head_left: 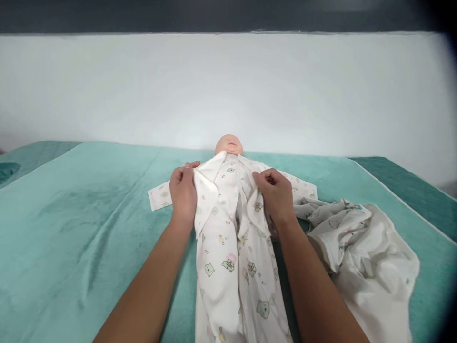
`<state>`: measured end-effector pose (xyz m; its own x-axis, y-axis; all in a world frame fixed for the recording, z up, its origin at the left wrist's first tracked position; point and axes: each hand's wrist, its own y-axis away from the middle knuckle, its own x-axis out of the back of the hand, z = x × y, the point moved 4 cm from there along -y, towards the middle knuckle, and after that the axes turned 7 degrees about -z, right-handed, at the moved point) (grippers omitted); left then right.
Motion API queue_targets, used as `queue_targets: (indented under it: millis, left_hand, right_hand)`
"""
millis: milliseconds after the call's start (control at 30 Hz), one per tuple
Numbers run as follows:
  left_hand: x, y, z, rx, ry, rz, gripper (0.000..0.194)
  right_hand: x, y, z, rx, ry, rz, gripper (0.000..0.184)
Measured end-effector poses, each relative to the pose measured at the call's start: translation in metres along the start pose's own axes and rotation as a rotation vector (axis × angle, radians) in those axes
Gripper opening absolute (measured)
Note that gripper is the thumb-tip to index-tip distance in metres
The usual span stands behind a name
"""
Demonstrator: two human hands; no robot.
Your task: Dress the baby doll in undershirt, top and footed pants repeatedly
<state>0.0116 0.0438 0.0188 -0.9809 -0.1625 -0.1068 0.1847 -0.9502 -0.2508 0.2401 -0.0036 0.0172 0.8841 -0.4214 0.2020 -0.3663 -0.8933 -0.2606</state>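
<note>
A baby doll (229, 145) lies on its back, its head toward the wall. It wears a white baby outfit (228, 267) printed with bears, the long sleeves spread to both sides. At the chest the top's front is parted, and a printed layer shows beneath. My left hand (184, 193) pinches the left front flap, which is folded back to its plain white side. My right hand (275, 193) has its fingers closed at the edge of the right front flap. The doll's hands and feet are not visible.
A crumpled white printed garment (374, 257) lies to the right, close to my right forearm. Under everything spreads a teal plush cover (89, 228) with a darker teal layer (410, 186) at its sides. Behind stands a white wall (228, 85) with a dark band above.
</note>
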Motion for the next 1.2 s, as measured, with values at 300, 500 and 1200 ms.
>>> queue_targets:
  millis: [300,500,1200]
  left_hand:
    - [0.044,-0.027,-0.009,0.032,0.231,0.327,0.023]
    - [0.021,-0.008,0.015,-0.305,-0.296,0.139,0.013]
    - [0.019,-0.032,-0.025,-0.326,-1.082,-0.191,0.040]
  right_hand:
    - [0.029,-0.021,0.038,-0.074,0.476,-0.082,0.025]
    - [0.020,-0.010,0.016,0.141,0.323,0.083,0.018]
    - [-0.013,-0.055,0.050,0.242,0.537,-0.274,0.052]
